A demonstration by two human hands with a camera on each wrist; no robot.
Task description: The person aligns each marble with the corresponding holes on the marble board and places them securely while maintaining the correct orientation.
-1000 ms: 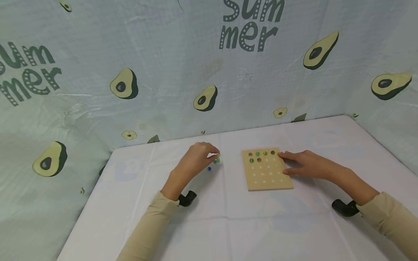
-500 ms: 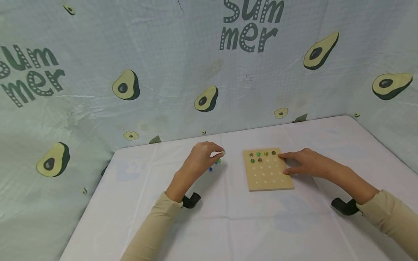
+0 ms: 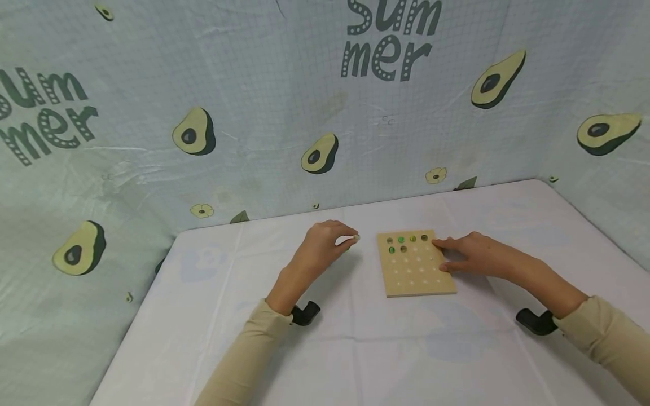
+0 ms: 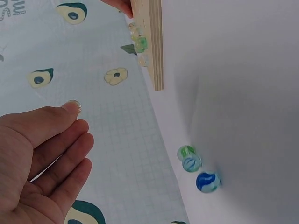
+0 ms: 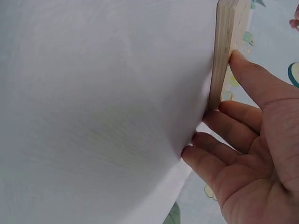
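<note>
My left hand (image 3: pixel 317 248) pinches a small clear marble (image 3: pixel 356 237) between thumb and fingers, raised over the table left of a square wooden board (image 3: pixel 418 276). In the left wrist view only a sliver of that marble (image 4: pixel 80 107) shows past the thumb. The board has rows of small hollows, and several green, yellowish and brownish marbles (image 3: pixel 401 239) sit in its far rows. My right hand (image 3: pixel 477 255) rests at the board's right edge, its thumb and fingers spread and touching it. Under my left hand lie loose marbles: dark blue (image 4: pixel 208 182), light blue (image 4: pixel 191 164) and green (image 4: pixel 185 151).
A white cloth covers the table (image 3: pixel 325 361). Behind and along the sides hangs a pale curtain (image 3: pixel 264 113) printed with avocados and lettering. A black wrist camera mount (image 3: pixel 306 313) sits below my left wrist, another (image 3: pixel 536 322) below the right.
My left hand has moved right from beside the loose marbles toward the board, carrying the clear marble. My right hand and the board stay where they were.
</note>
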